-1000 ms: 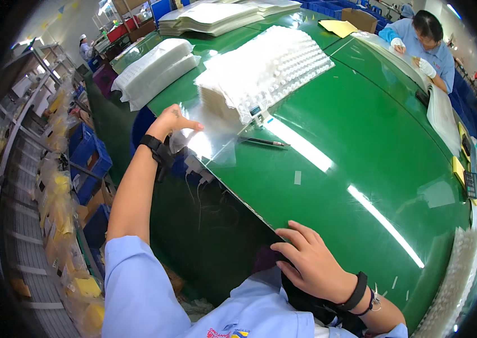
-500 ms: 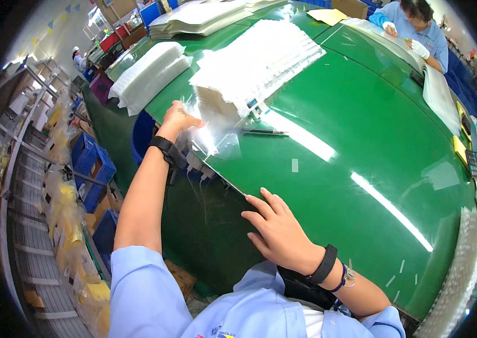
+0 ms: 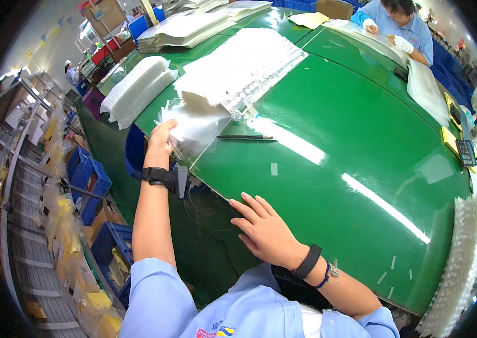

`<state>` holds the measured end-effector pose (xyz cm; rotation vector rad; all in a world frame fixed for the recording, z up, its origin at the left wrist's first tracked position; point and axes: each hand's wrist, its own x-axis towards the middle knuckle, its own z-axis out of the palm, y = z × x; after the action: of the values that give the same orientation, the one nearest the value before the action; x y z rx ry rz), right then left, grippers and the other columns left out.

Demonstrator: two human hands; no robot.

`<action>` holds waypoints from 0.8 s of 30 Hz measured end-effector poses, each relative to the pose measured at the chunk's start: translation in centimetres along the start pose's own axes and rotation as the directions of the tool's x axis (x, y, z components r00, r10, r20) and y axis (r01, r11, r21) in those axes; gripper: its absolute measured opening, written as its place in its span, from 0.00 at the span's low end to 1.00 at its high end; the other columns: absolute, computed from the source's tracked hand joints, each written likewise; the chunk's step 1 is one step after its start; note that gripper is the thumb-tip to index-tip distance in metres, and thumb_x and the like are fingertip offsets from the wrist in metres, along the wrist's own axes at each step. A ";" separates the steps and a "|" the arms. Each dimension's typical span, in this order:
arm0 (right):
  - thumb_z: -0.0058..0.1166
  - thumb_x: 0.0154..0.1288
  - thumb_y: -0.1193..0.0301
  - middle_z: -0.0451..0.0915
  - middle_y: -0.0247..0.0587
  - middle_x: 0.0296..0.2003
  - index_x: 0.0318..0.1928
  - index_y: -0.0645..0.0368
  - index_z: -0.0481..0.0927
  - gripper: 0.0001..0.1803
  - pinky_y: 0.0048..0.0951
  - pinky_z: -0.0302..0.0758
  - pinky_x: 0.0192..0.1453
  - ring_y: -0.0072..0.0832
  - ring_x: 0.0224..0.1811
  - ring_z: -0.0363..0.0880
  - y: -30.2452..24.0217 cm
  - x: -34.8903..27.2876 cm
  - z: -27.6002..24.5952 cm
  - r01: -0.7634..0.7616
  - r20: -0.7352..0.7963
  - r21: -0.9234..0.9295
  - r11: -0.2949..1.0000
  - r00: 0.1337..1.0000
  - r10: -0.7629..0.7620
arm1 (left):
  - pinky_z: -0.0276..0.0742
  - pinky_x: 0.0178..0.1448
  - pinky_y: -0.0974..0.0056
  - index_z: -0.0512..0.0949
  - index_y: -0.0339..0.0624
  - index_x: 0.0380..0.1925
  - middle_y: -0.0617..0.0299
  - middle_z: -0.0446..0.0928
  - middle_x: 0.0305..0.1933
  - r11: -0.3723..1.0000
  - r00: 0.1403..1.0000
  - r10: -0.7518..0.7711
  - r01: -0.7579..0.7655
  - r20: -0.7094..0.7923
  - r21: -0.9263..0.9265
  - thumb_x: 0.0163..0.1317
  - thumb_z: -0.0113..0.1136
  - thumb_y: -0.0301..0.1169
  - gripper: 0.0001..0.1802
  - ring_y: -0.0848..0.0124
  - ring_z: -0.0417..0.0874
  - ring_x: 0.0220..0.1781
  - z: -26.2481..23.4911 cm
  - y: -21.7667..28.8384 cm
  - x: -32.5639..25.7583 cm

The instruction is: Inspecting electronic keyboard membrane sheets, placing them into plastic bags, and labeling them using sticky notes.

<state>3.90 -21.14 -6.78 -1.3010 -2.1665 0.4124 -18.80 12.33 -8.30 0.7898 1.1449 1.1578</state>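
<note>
My left hand [image 3: 162, 138] is at the table's left edge, its fingers closed on the near-left side of some thin clear plastic film [image 3: 198, 128]. Whether the film is bags or loose sheets I cannot tell. Right behind it rises a thick stack of white plastic sheets [image 3: 238, 62] with a bumpy right edge. A dark pen [image 3: 247, 137] lies just right of the film. My right hand [image 3: 266, 231] holds nothing; its fingers are spread over the near edge of the green table [image 3: 317, 214].
Bundles of white sheets [image 3: 137, 90] and a larger pile [image 3: 185, 31] stand at the far left. Opposite, a person [image 3: 401, 28] handles long sheets. A calculator [image 3: 466, 152] and a white bumpy roll [image 3: 458, 265] line the right side. Blue crates [image 3: 89, 186] stand left on the floor.
The film by my left hand now bunches up in a whitish fan near the stack. My left hand has turned a little, while my right hand stays spread at the edge. The view has shifted slightly.
</note>
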 end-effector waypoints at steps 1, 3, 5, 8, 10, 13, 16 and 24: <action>0.58 0.56 0.73 0.64 0.45 0.65 0.49 0.58 0.76 0.18 0.47 0.55 0.73 0.45 0.71 0.56 0.0 0.0 0.0 0.021 -0.015 0.011 1.000 1.000 -0.021 | 0.75 0.29 0.64 0.77 0.36 0.35 0.61 0.78 0.32 0.999 0.999 0.044 -0.044 -0.005 0.016 0.51 0.65 0.24 0.11 0.67 0.79 0.28 -0.4 0.1 -0.4; 0.57 0.56 0.72 0.65 0.48 0.63 0.48 0.60 0.76 0.18 0.46 0.54 0.73 0.47 0.69 0.58 0.1 0.0 0.1 0.025 -0.021 0.008 1.000 0.999 -0.025 | 0.69 0.21 0.68 0.76 0.39 0.33 0.62 0.77 0.31 0.997 0.988 0.024 -0.036 -0.151 -0.076 0.52 0.65 0.25 0.10 0.71 0.78 0.25 -1.2 0.8 -1.6; 0.57 0.56 0.72 0.65 0.49 0.63 0.49 0.61 0.75 0.18 0.47 0.55 0.73 0.47 0.69 0.58 0.2 -0.1 0.0 0.038 -0.049 0.036 0.999 0.998 -0.036 | 0.69 0.21 0.69 0.75 0.41 0.34 0.63 0.77 0.30 0.979 0.965 0.178 -0.194 -0.193 -0.068 0.53 0.64 0.25 0.09 0.72 0.78 0.26 -1.9 0.8 -4.2; 0.57 0.59 0.70 0.65 0.50 0.63 0.55 0.61 0.72 0.23 0.46 0.55 0.73 0.48 0.68 0.60 0.1 0.0 -0.4 0.009 -0.084 0.165 0.986 0.996 0.005 | 0.76 0.35 0.66 0.75 0.39 0.40 0.61 0.78 0.35 0.901 0.885 0.394 -0.425 -0.247 -0.088 0.55 0.62 0.22 0.12 0.70 0.80 0.33 -1.4 0.3 -9.7; 0.57 0.60 0.68 0.65 0.51 0.63 0.59 0.61 0.69 0.26 0.45 0.56 0.73 0.48 0.68 0.60 -0.2 0.0 -0.9 -0.007 -0.106 0.265 0.964 0.994 0.037 | 0.77 0.42 0.65 0.74 0.39 0.45 0.62 0.77 0.38 0.894 0.875 0.401 -0.438 -0.270 -0.093 0.56 0.62 0.22 0.15 0.71 0.79 0.37 0.0 -0.3 -14.7; 0.59 0.63 0.63 0.65 0.53 0.63 0.65 0.63 0.61 0.35 0.41 0.58 0.71 0.44 0.68 0.62 -0.5 -0.2 -1.9 -0.097 -0.139 0.729 0.677 0.948 0.285 | 0.75 0.47 0.66 0.73 0.41 0.49 0.65 0.75 0.43 0.868 0.879 0.446 -0.471 -0.171 -0.159 0.58 0.61 0.24 0.17 0.74 0.77 0.42 5.1 -4.2 -22.9; 0.62 0.61 0.65 0.65 0.48 0.64 0.66 0.66 0.58 0.39 0.37 0.62 0.68 0.35 0.66 0.63 0.0 -1.6 -3.3 -0.094 0.178 0.979 -0.180 0.828 0.532 | 0.73 0.48 0.67 0.73 0.40 0.47 0.66 0.74 0.42 0.943 0.934 0.333 -0.333 0.129 -0.023 0.60 0.61 0.27 0.15 0.75 0.75 0.42 10.3 -7.8 -29.4; 0.59 0.64 0.59 0.72 0.38 0.54 0.63 0.61 0.67 0.32 0.31 0.69 0.60 0.27 0.55 0.69 0.4 -9.9 -7.2 -0.046 -0.141 0.971 0.237 0.687 0.713 | 0.72 0.53 0.61 0.68 0.33 0.51 0.54 0.74 0.44 0.795 0.579 0.265 -0.584 0.771 0.165 0.64 0.56 0.41 0.23 0.63 0.75 0.47 17.3 -12.3 -33.2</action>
<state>12.16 -29.85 -4.38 -1.0115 -0.6538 1.1130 1.24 -21.47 -6.07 1.7665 0.5003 0.8380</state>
